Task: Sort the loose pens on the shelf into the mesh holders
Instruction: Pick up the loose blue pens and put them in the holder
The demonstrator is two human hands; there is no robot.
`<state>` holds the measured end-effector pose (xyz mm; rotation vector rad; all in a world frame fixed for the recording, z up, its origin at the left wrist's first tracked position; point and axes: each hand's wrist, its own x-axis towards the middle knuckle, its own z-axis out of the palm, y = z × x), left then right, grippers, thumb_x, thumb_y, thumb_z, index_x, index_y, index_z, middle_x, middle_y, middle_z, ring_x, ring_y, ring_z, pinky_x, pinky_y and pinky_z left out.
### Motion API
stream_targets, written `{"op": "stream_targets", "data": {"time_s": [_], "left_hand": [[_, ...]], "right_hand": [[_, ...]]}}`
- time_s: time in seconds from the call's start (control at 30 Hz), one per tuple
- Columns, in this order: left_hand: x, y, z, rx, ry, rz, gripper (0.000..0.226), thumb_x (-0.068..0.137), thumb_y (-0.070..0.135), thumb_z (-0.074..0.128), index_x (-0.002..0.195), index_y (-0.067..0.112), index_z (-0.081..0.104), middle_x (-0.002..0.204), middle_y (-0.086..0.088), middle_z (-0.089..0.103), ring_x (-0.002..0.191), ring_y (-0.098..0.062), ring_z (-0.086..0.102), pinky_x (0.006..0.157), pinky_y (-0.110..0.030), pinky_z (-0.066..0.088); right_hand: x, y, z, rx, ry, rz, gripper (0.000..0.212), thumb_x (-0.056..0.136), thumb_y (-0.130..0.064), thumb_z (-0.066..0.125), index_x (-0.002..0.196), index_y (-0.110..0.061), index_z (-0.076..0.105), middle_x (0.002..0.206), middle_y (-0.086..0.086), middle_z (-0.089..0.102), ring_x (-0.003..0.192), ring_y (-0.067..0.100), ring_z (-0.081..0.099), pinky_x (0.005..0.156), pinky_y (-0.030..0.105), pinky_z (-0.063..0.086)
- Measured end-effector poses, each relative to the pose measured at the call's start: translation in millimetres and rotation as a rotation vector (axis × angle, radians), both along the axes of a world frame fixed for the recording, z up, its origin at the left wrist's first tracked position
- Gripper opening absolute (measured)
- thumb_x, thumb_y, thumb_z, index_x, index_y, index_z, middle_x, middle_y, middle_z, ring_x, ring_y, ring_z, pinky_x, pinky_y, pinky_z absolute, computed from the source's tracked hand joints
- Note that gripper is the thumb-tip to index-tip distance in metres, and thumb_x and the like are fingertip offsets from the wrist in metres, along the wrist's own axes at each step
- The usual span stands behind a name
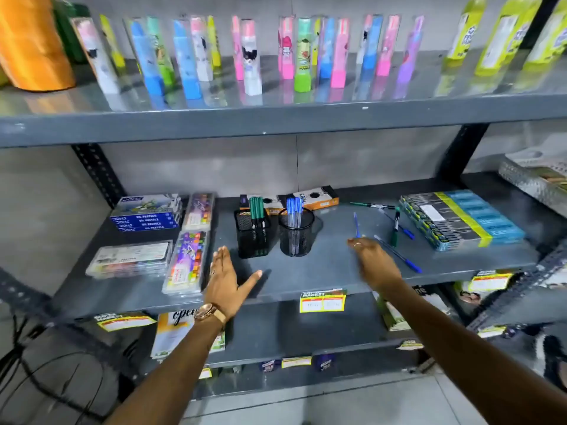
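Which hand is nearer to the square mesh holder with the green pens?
Left. The left hand lies open just in front of the square mesh holder; the right hand is far to its right, beyond the round holder.

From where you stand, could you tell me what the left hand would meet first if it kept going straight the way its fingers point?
Probably the square mesh holder with green pens. The left hand is flat and open, fingers aimed up the shelf just left of that holder; depth is unclear, so it might slip past its left side.

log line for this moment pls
left hand open, empty | right hand pinching blue pen | loose pens on shelf | holders part-filled
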<state>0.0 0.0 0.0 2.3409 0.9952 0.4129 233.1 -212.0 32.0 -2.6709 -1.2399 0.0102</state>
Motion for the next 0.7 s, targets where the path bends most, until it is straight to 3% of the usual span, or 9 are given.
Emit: {"op": "stream_targets", "data": {"time_s": [0.2, 0.33, 0.43, 0.53, 0.6, 0.67, 0.7], "left_hand": [[19, 11, -5, -0.028, 0.091, 0.089, 0.105, 0.079, 0.063, 0.054, 0.149, 0.003, 0.003, 0.160, -0.016, 0.003, 0.147, -0.027, 0.004, 0.118, -0.034, 0.004], [22, 24, -6, -0.090, 0.026, 0.116, 0.106, 0.074, 0.062, 0.059, 0.150, 0.007, 0.009, 0.157, -0.016, 0.021, 0.142, -0.032, 0.025, 0.116, -0.041, 0.022], [25, 30, -6, -0.083, 0.050, 0.113, 0.109, 0.073, 0.065, 0.061, 0.150, 0.008, 0.010, 0.155, -0.016, 0.025, 0.141, -0.032, 0.028, 0.115, -0.044, 0.026], [29, 34, -8, -0.027, 0.080, 0.118, 0.112, 0.069, 0.074, 0.051, 0.150, 0.009, 0.009, 0.156, -0.016, 0.023, 0.143, -0.031, 0.025, 0.116, -0.043, 0.025], [28, 33, -12, -0.001, 0.070, 0.134, 0.110, 0.069, 0.074, 0.048, 0.150, 0.009, 0.011, 0.156, -0.016, 0.024, 0.142, -0.030, 0.026, 0.115, -0.042, 0.025], [29, 33, -16, 0.014, 0.052, 0.150, 0.107, 0.071, 0.074, 0.049, 0.150, 0.010, 0.013, 0.155, -0.015, 0.027, 0.141, -0.031, 0.030, 0.113, -0.044, 0.028], [29, 34, -17, 0.019, 0.049, 0.154, 0.107, 0.072, 0.074, 0.049, 0.150, 0.011, 0.014, 0.154, -0.015, 0.030, 0.139, -0.031, 0.033, 0.112, -0.044, 0.031]], "right_hand": [[71, 22, -10, -0.299, -0.148, 0.231, 0.048, 0.093, 0.007, 0.044, 0.134, -0.019, 0.049, 0.148, 0.000, 0.042, 0.146, 0.020, 0.023, 0.106, 0.038, 0.044], [95, 29, -17, -0.362, -0.206, 0.313, 0.024, 0.091, -0.006, 0.052, 0.110, -0.015, 0.064, 0.129, 0.007, 0.058, 0.129, 0.025, 0.049, 0.094, 0.039, 0.051], [101, 30, -9, -0.325, -0.219, 0.428, 0.028, 0.093, -0.006, 0.045, 0.114, -0.011, 0.064, 0.130, 0.011, 0.058, 0.128, 0.024, 0.050, 0.103, 0.033, 0.044], [97, 33, 13, -0.137, -0.092, 0.473, 0.036, 0.094, -0.010, 0.036, 0.117, -0.004, 0.062, 0.134, 0.017, 0.056, 0.133, 0.027, 0.046, 0.108, 0.032, 0.037], [91, 41, 32, 0.156, 0.058, 0.374, 0.026, 0.098, -0.015, 0.042, 0.113, -0.006, 0.062, 0.122, 0.017, 0.062, 0.121, 0.028, 0.057, 0.102, 0.037, 0.042], [81, 54, 53, 0.555, 0.206, 0.238, 0.012, 0.094, -0.016, 0.055, 0.104, -0.024, 0.059, 0.095, 0.007, 0.066, 0.092, 0.007, 0.067, 0.087, 0.033, 0.054], [76, 61, 65, 0.738, 0.256, 0.197, 0.021, 0.092, -0.014, 0.059, 0.101, -0.032, 0.054, 0.087, 0.002, 0.065, 0.082, -0.006, 0.065, 0.079, 0.023, 0.056]]}}
